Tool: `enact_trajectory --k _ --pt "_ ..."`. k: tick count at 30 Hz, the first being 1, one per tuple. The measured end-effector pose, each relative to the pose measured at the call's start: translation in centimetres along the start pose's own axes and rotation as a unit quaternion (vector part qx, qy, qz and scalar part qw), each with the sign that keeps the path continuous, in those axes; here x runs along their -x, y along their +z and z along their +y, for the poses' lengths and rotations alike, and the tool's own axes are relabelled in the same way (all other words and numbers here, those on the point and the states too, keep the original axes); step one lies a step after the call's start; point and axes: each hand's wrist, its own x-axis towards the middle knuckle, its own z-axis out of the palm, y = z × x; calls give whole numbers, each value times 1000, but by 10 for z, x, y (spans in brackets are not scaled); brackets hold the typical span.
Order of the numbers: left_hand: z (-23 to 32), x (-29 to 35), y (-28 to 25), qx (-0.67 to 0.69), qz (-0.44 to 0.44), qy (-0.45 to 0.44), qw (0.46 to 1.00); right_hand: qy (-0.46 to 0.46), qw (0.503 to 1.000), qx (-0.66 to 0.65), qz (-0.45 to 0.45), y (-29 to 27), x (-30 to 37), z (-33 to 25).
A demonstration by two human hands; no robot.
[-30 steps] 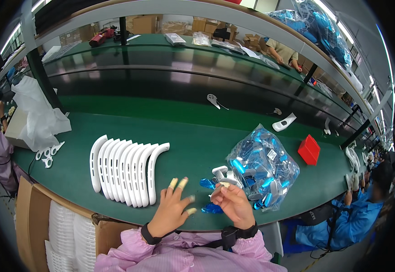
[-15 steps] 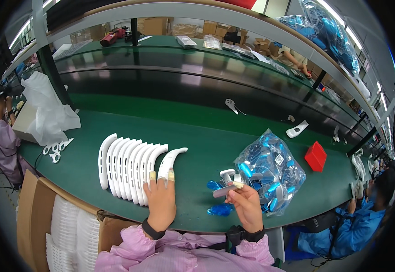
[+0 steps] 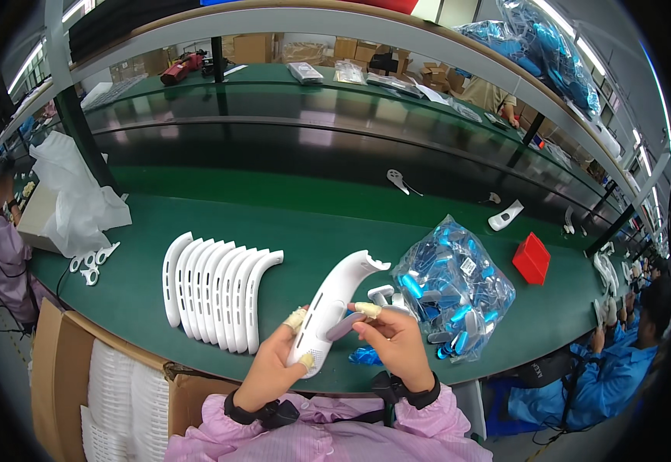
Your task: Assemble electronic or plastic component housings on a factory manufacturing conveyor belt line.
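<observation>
My left hand (image 3: pixel 277 360) grips a curved white plastic housing (image 3: pixel 331 296) near its lower, perforated end, with yellow covers on the fingertips. Between the thumb and fingers of my right hand (image 3: pixel 397 343) is a small grey oval piece (image 3: pixel 343 326), held against or just over the housing's face. To the left, a row of matching white housings (image 3: pixel 216 292) stands side by side on the green table. A clear plastic bag (image 3: pixel 458 292) of blue and grey pieces lies right of my hands, with a few loose pieces and crumpled blue film (image 3: pixel 366 355) beside it.
A red bin (image 3: pixel 532 259) stands at the right, near a loose white part (image 3: pixel 505 215). A cardboard box (image 3: pixel 62 369) with stacked white parts is at the lower left. White ring-shaped parts (image 3: pixel 93 263) lie farther left. Co-workers sit at both sides; a shelf crosses overhead.
My left hand has lifted the white housing off the table beside the row and brought it right, upright before me. My right hand has moved left, bringing the grey piece to it.
</observation>
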Motion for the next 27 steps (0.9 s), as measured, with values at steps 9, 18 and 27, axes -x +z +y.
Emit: enact_trajectory --k 9,18,27 --pt "-18 1 11 44 56 -24 997 -207 934 291 6 17 4 -2" --pt "-21 6 12 -32 42 -4 999 -52 988 -118 89 19 9 19" --pt "-27 1 16 -30 37 35 998 51 986 -153 47 14 5 24"
